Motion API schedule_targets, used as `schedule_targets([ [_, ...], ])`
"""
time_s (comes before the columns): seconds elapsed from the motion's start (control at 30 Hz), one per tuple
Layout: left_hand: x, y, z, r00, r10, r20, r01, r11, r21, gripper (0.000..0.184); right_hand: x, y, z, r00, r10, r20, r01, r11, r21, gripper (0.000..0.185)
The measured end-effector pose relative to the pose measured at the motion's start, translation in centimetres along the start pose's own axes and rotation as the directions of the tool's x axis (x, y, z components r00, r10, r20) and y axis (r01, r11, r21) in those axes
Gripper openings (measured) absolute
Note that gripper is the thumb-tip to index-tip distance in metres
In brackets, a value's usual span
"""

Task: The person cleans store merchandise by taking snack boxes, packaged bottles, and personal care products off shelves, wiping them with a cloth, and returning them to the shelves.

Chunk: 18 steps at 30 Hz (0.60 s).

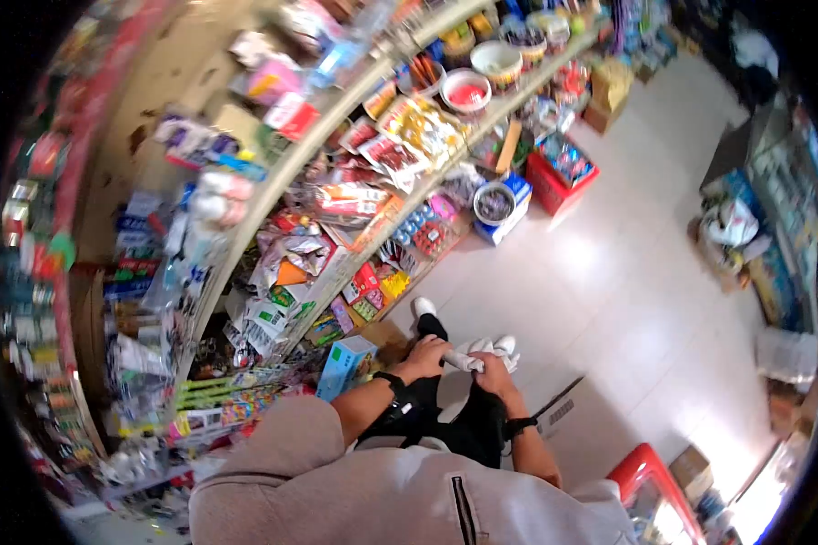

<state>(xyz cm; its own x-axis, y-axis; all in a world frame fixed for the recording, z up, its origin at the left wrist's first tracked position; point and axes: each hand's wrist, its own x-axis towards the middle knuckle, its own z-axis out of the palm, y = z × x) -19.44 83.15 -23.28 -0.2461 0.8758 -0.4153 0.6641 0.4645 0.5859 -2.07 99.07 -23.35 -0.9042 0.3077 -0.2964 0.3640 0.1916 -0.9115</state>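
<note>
My left hand [423, 358] and my right hand [493, 372] are close together in front of my legs, low over the floor. Between them stretches a whitish, crumpled cloth [463, 361], and the fingers of both hands are closed around it. More pale material bunches beyond my right hand, beside a white shoe; where one ends and the other begins is hard to tell. A light blue box [345, 365] stands left of my left forearm, by the bottom shelf.
Shelves [327, 300] packed with bagged and boxed goods curve along the left. A red box [562, 173] and a blue-and-white box [504, 211] stand on the tiled floor [563, 282]. At the lower right is a red-framed object [650, 477]; a counter [773, 182] lines the right side.
</note>
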Motion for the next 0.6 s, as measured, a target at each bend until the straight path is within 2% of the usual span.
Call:
schedule_targets([
  [0.07,-0.9,2.5,-3.9,0.990,0.041,-0.137,-0.047,0.998,-0.040,0.039,-1.2,-5.5,-4.2,0.999,-0.027,-0.038,0.026,0.999,-0.022,0.037],
  [0.1,-1.6,3.8,-5.2,0.980,0.007,-0.200,-0.027,0.995,-0.097,0.036,-2.1,-7.5,-5.6,0.999,-0.044,-0.032,0.042,0.998,-0.052,0.037],
  [0.13,-1.8,4.6,-6.6,0.965,-0.023,-0.260,-0.017,0.988,-0.153,0.033,-2.5,-9.2,-7.0,0.998,-0.040,-0.047,0.040,0.999,0.011,0.035],
  [0.17,-2.4,5.2,-8.1,0.973,-0.031,-0.229,-0.050,0.940,-0.337,0.034,-3.5,-11.0,-8.1,0.998,-0.027,-0.065,0.032,0.997,0.074,0.033],
  [0.2,-2.7,5.9,-9.5,0.960,-0.037,-0.279,-0.076,0.920,-0.384,0.036,-4.3,-12.8,-9.3,0.997,-0.033,-0.068,0.036,0.998,0.045,0.033],
  [0.23,-2.8,6.3,-11.0,0.945,0.058,-0.322,-0.190,0.899,-0.396,0.044,-5.1,-14.5,-10.3,0.995,-0.061,-0.080,0.073,0.984,0.161,0.031],
  [0.27,-2.8,5.4,-10.9,0.920,0.059,-0.388,-0.220,0.897,-0.384,0.049,-5.8,-16.2,-11.1,0.992,-0.089,-0.094,0.112,0.956,0.272,0.030],
  [0.3,-5.4,10.7,-16.1,0.949,0.000,-0.314,-0.150,0.879,-0.453,0.050,-6.6,-17.8,-11.8,0.994,-0.064,-0.092,0.095,0.920,0.381,0.025],
  [0.33,-6.4,12.7,-19.0,0.994,0.010,-0.110,-0.086,0.691,-0.718,0.049,-7.7,-19.4,-12.5,0.994,-0.069,-0.090,0.097,0.929,0.358,0.025],
  [0.4,-8.9,15.8,-22.7,0.980,0.038,-0.194,-0.184,0.526,-0.830,0.043,-9.1,-23.4,-13.6,0.969,0.058,-0.239,0.124,0.726,0.676,0.030],
  [0.43,-9.5,16.8,-24.1,0.970,0.105,-0.218,-0.238,0.243,-0.940,0.044,-9.5,-26.4,-13.8,0.965,0.046,-0.258,0.188,0.564,0.804,0.039],
  [0.47,-10.2,17.8,-25.6,0.951,0.165,-0.262,-0.255,-0.063,-0.965,0.046,-9.7,-28.9,-14.2,0.967,0.037,-0.250,0.184,0.578,0.795,0.039],
  [0.5,-10.7,19.8,-28.0,0.921,0.317,-0.225,-0.197,-0.117,-0.973,0.053,-9.6,-31.2,-14.5,0.966,0.090,-0.242,0.156,0.546,0.823,0.042],
  [0.53,-9.7,19.4,-26.4,0.918,0.314,-0.243,-0.212,-0.130,-0.969,0.053,-9.2,-32.6,-14.7,0.962,0.145,-0.232,0.128,0.511,0.850,0.045],
  [0.6,-7.5,18.2,-22.0,0.934,0.194,-0.301,-0.247,-0.258,-0.934,0.053,-7.3,-33.4,-14.2,0.963,0.105,-0.249,0.123,0.652,0.749,0.041],
])
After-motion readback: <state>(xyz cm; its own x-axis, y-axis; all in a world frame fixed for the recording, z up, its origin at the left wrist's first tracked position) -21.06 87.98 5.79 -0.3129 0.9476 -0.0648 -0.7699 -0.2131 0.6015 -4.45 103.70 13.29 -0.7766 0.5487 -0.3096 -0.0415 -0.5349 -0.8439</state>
